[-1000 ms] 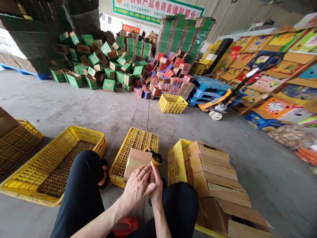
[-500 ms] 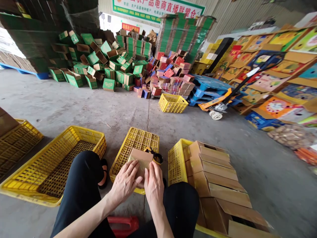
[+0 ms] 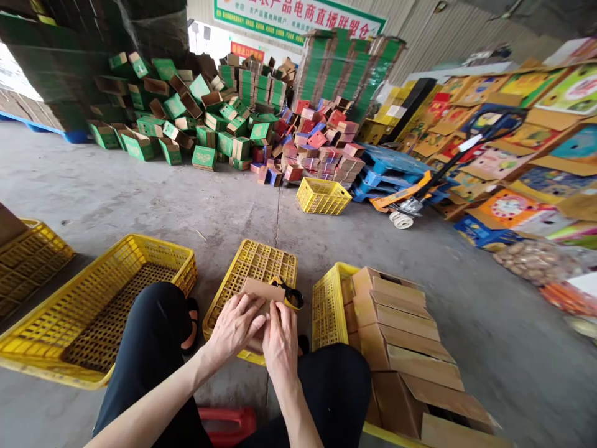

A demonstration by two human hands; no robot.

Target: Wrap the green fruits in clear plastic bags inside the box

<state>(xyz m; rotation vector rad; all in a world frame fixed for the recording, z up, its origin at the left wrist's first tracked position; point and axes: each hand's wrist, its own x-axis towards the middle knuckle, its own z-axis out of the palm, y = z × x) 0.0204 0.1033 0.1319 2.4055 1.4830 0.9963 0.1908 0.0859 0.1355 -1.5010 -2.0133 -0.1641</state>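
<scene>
A small brown cardboard box (image 3: 263, 289) rests on an upturned yellow crate (image 3: 267, 258) between my knees. My left hand (image 3: 237, 325) lies flat over the box's left part, fingers stretched out. Beside it, my right hand (image 3: 280, 333) presses on the right part with straight fingers, and the two hands nearly touch. Most of the box top is hidden beneath them. Just past my right fingertips, a black-and-yellow tool (image 3: 291, 295), which looks like a tape dispenser, sits on the crate.
Right of me stands a yellow crate (image 3: 329, 311) packed with cardboard boxes (image 3: 396, 311). To my left is a long yellow basket (image 3: 107, 298). Farther off are another yellow crate (image 3: 324, 196), a pallet jack (image 3: 413, 199), blue pallets (image 3: 387, 162) and heaped green boxes (image 3: 205, 157).
My right hand has slid left across the box, closer to my left hand. Both hands now sit slightly farther over the box top. The view has shifted slightly.
</scene>
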